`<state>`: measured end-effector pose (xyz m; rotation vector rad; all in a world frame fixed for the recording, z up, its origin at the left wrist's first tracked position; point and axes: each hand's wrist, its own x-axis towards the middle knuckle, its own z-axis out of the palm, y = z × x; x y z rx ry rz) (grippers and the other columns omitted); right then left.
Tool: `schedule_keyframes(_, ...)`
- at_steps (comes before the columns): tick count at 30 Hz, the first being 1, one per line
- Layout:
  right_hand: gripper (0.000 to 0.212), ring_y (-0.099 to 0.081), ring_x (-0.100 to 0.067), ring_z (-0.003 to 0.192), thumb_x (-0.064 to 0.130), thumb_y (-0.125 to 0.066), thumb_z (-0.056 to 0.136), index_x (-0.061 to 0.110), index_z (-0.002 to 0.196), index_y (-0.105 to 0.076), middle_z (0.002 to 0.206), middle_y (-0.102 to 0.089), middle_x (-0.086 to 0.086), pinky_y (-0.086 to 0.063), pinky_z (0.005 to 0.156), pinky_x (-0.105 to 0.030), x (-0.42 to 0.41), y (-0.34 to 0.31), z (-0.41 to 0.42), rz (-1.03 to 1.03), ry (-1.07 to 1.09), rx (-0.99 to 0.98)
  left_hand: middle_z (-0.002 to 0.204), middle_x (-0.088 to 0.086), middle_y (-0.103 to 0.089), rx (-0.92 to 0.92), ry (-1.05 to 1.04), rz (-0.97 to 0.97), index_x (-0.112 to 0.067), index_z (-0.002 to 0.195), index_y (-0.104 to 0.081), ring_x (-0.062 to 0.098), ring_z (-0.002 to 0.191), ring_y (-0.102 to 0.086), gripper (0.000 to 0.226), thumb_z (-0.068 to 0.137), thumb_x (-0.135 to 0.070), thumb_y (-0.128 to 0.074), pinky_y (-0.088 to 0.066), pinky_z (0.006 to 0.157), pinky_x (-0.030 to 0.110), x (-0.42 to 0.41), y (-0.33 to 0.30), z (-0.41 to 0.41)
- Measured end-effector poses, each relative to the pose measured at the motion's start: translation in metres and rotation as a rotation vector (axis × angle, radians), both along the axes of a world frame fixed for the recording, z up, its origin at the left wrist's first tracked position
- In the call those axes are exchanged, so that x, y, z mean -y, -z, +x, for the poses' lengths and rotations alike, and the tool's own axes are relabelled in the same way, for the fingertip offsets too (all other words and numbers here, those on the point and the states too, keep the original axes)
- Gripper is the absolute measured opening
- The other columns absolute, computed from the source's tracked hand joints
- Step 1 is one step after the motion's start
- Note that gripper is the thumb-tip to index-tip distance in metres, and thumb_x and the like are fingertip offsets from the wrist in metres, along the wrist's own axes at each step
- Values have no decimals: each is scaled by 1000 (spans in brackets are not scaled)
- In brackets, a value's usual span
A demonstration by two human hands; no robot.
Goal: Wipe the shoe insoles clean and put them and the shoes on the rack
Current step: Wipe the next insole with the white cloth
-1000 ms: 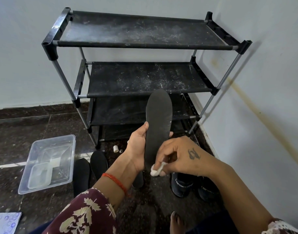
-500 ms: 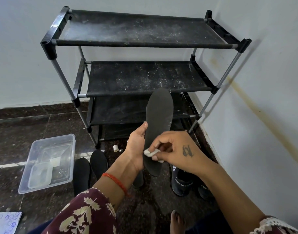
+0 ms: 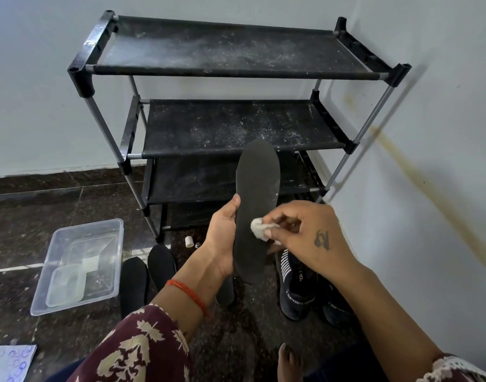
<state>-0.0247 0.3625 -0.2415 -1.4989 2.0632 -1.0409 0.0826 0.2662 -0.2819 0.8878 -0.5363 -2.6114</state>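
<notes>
1. The left hand (image 3: 222,238) holds a long, flat, dark grey foam insole (image 3: 257,194) upright in front of the rack, its fingers wrapped behind the lower half and the thumb lying along the near left edge.
2. The right hand (image 3: 310,238) pinches a small white wad of cloth (image 3: 257,228) between curled fingers and thumb, pressing it against the middle of the insole's face.
3. Behind stands a black shoe rack with grey metal poles (image 3: 230,45) in the corner of the white walls; its fabric shelves are speckled with pale dust.
4. On the dark stone floor (image 3: 29,210), two more dark insoles (image 3: 146,274) lie side by side, just left of the left forearm.
5. A pair of dark sports shoes with white stripes (image 3: 298,288) sits on the floor below the right hand, near the right wall.
6. A clear plastic tub (image 3: 98,230) with a smaller clear container inside rests on the floor, left of the insoles.
7. A small white cap-like piece (image 3: 189,241) lies by the foot of the rack.
</notes>
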Motion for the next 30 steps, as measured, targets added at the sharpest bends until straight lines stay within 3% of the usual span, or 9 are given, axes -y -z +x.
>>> schedule_keyframes(2, 12, -65, -7, 68, 16, -77, 72, 24, 80, -73, 78, -68, 10, -57, 62, -28, 4, 4, 9, -1, -6, 60, 98, 11, -70, 1, -6, 16, -8, 105, -66, 25, 81, -69, 50, 95, -46, -35, -56, 75, 36, -2, 2, -2)
schedule_keyframes(5, 14, -63, -4, 68, 16, -76, 71, 25, 81, -70, 78, -66, 11, -53, 65, -22, 9, 10, 19, 52, -97, -9, 95, 10, -72, 4, -43, 26, -9, 105, -67, 24, 80, -71, 45, 96, -42, -38, -58, 72, 34, -2, 4, 0)
schedule_keyframes(8, 17, -64, -7, 71, 9, -78, 69, 19, 81, -73, 81, -66, 7, -54, 67, -21, 9, 5, 20, 83, -191, 122, 92, 9, -72, -3, -67, 29, -9, 102, -67, 23, 79, -71, 42, 98, -39, -37, -57, 73, 34, 0, 4, 2)
schedule_keyframes(13, 15, -63, -11, 71, 6, -80, 68, 16, 79, -76, 85, -67, 3, -53, 67, -21, 3, -4, 20, 163, -384, 258, 124, 17, -62, -4, -63, 58, -6, 124, -58, 32, 110, -61, 53, 98, -45, -35, -48, 92, 43, -1, 0, 5)
schedule_keyframes(16, 14, -61, -4, 71, 6, -80, 67, 17, 76, -76, 82, -66, 9, -46, 64, -12, 1, -5, 20, 242, -456, 214, 118, 22, -63, 15, -33, 55, -3, 112, -63, 40, 101, -64, 57, 98, -49, -32, -47, 88, 47, -2, -1, 6)
schedule_keyframes(19, 19, -62, -2, 75, 3, -75, 66, 21, 73, -77, 78, -65, 16, -46, 66, -12, 0, -6, 15, 313, -497, 85, 121, 23, -61, 31, -32, 38, -4, 122, -58, 40, 113, -58, 60, 97, -51, -33, -40, 102, 48, -2, 4, 5)
schedule_keyframes(24, 26, -64, -3, 80, 5, -68, 65, 29, 70, -76, 79, -70, 12, -53, 79, -27, -4, -1, -6, 254, -249, -227, 97, 19, -69, 19, -44, -31, -5, 108, -65, 30, 77, -69, 56, 99, -47, -29, -55, 77, 40, 2, 5, 3)
schedule_keyframes(27, 22, -62, -1, 77, 7, -75, 68, 28, 71, -76, 79, -68, 13, -50, 72, -17, -3, -1, -5, 34, 8, -127, 92, 18, -71, 10, -73, -64, -6, 96, -70, 29, 75, -70, 55, 99, -43, -29, -55, 77, 42, 3, 6, 2)
schedule_keyframes(30, 17, -62, -2, 74, 11, -77, 69, 26, 78, -75, 81, -67, 13, -53, 71, -22, 2, 0, 7, 36, -36, -38, 94, 13, -69, 21, -92, -79, -5, 100, -67, 25, 79, -68, 48, 98, -38, -33, -55, 72, 35, 1, 4, 1)
